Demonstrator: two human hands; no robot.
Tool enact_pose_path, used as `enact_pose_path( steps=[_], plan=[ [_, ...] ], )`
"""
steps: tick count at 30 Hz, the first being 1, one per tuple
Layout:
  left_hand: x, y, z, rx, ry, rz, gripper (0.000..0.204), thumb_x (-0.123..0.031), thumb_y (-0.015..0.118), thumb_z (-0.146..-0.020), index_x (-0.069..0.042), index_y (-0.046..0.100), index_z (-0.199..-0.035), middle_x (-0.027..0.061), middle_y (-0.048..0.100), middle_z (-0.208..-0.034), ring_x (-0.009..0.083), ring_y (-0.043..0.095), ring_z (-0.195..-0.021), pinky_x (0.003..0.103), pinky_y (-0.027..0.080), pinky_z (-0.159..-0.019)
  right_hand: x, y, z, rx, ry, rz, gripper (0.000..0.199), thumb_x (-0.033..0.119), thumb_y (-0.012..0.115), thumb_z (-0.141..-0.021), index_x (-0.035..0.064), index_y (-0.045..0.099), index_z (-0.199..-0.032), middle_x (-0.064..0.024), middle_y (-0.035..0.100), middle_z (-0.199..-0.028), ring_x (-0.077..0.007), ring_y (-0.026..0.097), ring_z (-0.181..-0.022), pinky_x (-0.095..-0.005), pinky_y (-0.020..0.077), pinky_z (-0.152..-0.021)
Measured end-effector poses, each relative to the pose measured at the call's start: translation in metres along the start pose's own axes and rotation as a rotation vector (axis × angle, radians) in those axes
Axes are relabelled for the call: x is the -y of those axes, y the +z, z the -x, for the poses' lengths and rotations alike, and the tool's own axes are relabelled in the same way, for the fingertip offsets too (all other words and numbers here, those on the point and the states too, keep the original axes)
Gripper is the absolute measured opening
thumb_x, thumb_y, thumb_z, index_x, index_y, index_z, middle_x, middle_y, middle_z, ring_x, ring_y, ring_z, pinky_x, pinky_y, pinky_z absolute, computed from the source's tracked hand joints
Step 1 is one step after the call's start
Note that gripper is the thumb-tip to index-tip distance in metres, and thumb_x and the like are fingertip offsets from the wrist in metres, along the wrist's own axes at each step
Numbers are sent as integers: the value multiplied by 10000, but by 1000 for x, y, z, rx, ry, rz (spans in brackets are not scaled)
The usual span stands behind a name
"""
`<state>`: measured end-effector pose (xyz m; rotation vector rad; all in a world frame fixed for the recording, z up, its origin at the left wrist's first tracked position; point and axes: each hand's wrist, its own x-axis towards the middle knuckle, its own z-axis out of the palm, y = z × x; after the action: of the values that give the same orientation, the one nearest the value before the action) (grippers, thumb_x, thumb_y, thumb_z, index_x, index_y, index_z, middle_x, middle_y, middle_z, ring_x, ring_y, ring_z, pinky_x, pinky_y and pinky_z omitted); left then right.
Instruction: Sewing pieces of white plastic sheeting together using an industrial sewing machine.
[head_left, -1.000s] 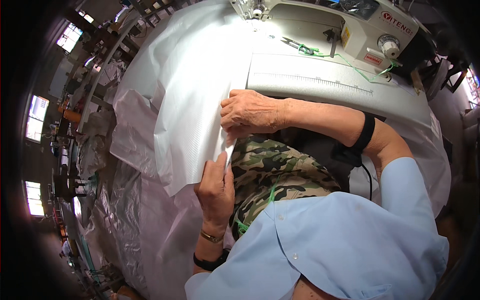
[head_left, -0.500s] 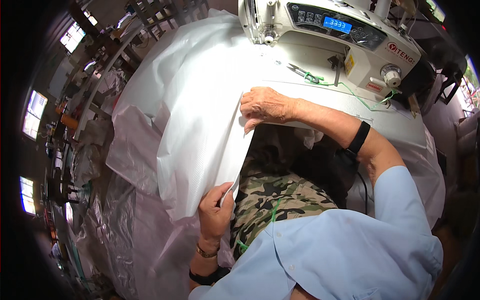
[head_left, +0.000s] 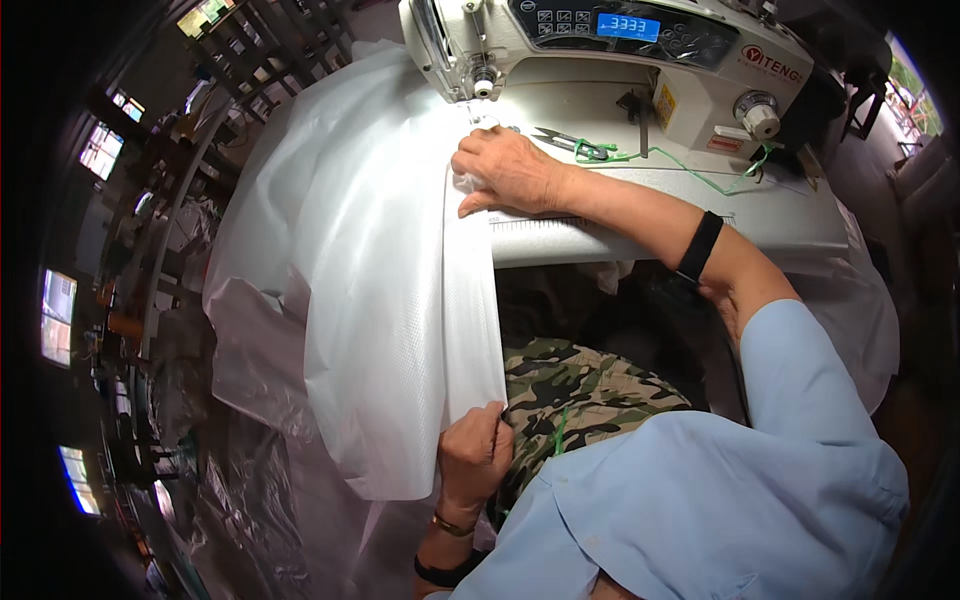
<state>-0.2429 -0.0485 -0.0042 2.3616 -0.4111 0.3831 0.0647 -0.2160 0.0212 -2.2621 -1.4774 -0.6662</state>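
A large white woven plastic sheet (head_left: 375, 300) drapes from the sewing machine (head_left: 690, 90) down toward my lap, its right edge folded into a long straight band. My left hand (head_left: 476, 452) is closed on the lower end of that band, just above my thigh. Higher up, my right hand (head_left: 510, 172) pinches the folded edge near the machine's needle area, with its fingers bent over the sheet. The part of the sheet beneath those fingers is hidden. Small dark thread snips (head_left: 572, 143) lie on the machine bed right of my right hand.
Green thread (head_left: 690, 170) trails over the machine bed (head_left: 680, 225) from the snips toward the knob (head_left: 757, 115). Translucent plastic sheeting (head_left: 265, 350) hangs at the left. Camouflage trousers (head_left: 585, 385) show below the bed. Cluttered shelving and windows stand along the far left.
My right hand has moved up the sheet's edge toward the needle area. My left hand has gone lower and right, and the folded band between them is now drawn straighter. The view has shifted slightly.
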Motion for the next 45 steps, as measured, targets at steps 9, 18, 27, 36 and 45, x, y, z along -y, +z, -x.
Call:
enact_pose_path(
  steps=[9,18,27,36,45],
  plan=[
    [19,7,-19,102,-23,-205,211,32,594,-825,26,604,-1035,170,590,-798,339,599,-723,402,483,-651,0,6,18,30,129,41,608,633,553,-871,30,614,-930,-178,639,-1073,-329,611,-1022,-469,401,-943],
    [30,6,-94,114,132,-322,132,47,616,-791,0,497,-824,185,537,-680,373,583,-632,448,469,-560,5,-7,17,263,207,-33,850,717,492,-853,-26,516,-1264,-252,469,-1392,-367,455,-1294,-485,310,-1079],
    [30,14,-174,166,196,-478,102,-37,618,-800,-2,528,-771,189,587,-627,364,606,-556,444,482,-522,3,-4,25,204,217,-93,792,569,577,-877,-83,449,-1309,-289,433,-1402,-389,407,-1311,-477,295,-1083],
    [50,29,-241,127,159,-563,172,-73,606,-826,12,584,-679,230,595,-619,393,625,-608,484,486,-586,-4,-8,24,88,202,-272,404,120,490,-884,-88,499,-1230,-294,530,-1301,-394,501,-1214,-470,363,-1046],
    [52,38,-255,27,52,-498,107,-103,625,-794,3,639,-790,221,577,-638,413,602,-680,488,480,-665,-17,11,21,-138,443,-307,253,36,482,-820,-74,646,-978,-248,608,-1153,-370,555,-1110,-448,434,-988]
  ],
)
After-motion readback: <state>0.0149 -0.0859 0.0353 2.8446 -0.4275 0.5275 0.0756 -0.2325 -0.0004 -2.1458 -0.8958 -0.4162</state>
